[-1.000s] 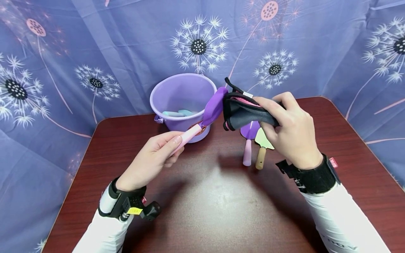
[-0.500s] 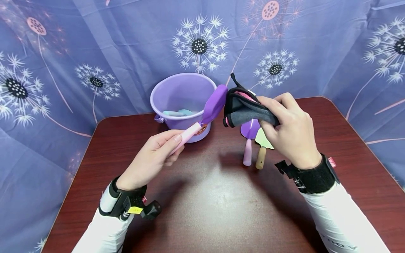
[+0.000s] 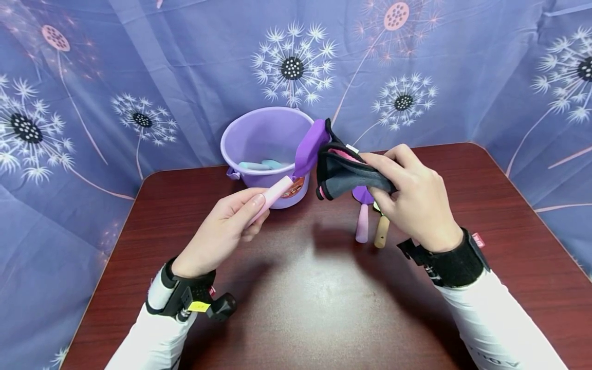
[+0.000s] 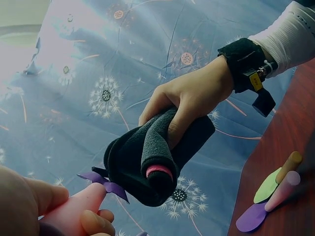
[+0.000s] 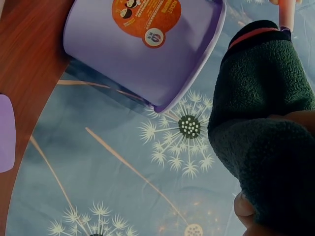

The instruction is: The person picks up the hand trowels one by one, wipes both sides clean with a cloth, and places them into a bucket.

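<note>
My left hand (image 3: 222, 226) grips the pink handle of a toy shovel (image 3: 309, 149) whose purple blade points up and away, in front of the bucket's right side. In my right hand (image 3: 413, 200) is a folded dark grey cloth (image 3: 347, 177) with black edging and a pink layer showing. The cloth's left end lies beside the back of the blade and seems to touch it. Seen from the left wrist, the cloth (image 4: 128, 162) covers much of the blade. The right wrist view shows its fuzzy side close up, with curled fingers partly hidden by it.
Behind the shovel stands a purple bucket (image 3: 245, 177) with light teal items (image 3: 259, 165) inside. Right of it on the brown table (image 3: 300, 298) lie a purple shovel with a pink handle (image 3: 362, 223) and a green one with a tan handle (image 3: 381, 231). A patterned blue curtain (image 3: 194, 77) hangs behind.
My right hand has moved left and slightly down with the cloth, closer along the shovel blade. The blade has tipped slightly left and up; my left hand stays nearly still.
</note>
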A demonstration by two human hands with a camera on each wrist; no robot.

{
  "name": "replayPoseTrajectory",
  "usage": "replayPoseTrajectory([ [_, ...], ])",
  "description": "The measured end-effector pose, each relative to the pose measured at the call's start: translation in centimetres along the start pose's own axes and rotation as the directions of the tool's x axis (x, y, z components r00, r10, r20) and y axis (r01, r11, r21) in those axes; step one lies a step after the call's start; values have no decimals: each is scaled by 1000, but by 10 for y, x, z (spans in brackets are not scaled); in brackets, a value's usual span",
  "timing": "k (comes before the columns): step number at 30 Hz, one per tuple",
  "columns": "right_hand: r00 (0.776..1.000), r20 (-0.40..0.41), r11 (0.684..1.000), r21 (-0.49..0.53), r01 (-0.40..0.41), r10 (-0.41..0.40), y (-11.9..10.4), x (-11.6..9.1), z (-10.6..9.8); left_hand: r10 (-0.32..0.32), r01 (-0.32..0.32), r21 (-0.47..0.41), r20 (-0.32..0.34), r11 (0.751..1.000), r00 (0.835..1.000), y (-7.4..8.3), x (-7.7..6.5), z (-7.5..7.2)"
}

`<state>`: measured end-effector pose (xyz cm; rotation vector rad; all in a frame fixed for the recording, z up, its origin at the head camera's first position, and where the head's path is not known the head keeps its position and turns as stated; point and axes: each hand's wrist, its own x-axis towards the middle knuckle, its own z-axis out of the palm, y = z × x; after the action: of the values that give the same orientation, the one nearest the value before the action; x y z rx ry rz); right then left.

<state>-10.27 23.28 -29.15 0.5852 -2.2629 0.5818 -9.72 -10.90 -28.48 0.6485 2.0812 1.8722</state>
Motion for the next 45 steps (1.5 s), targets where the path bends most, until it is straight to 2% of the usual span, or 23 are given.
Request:
replayPoseTrajectory([
  [5,999,27,999,4,43,-43,-4,-1,1,0,0,-6,-7,1000,1000,-1,0,0],
  [11,995,23,995,21,97,-97,-7,0,1,-1,1,-12,-5,1000,1000,-1,1,0],
  [18,982,6,981,36,189,-189,-9,2,2,-16,16,-61,4,998,1000,-2,1,0],
  [28,966,27,966,34,256,-256,-8,2,4,-8,10,-100,15,995,1000,-2,1,1],
  [32,966,44,967,18,254,-254,-6,2,5,-10,11,-109,12,994,1000,-1,0,1],
  [39,981,75,983,-30,181,-179,0,1,2,-18,20,-116,15,993,1000,0,-1,1],
  [45,994,21,992,-60,113,-112,5,1,3,-26,28,-124,22,992,999,1,-2,2],
])
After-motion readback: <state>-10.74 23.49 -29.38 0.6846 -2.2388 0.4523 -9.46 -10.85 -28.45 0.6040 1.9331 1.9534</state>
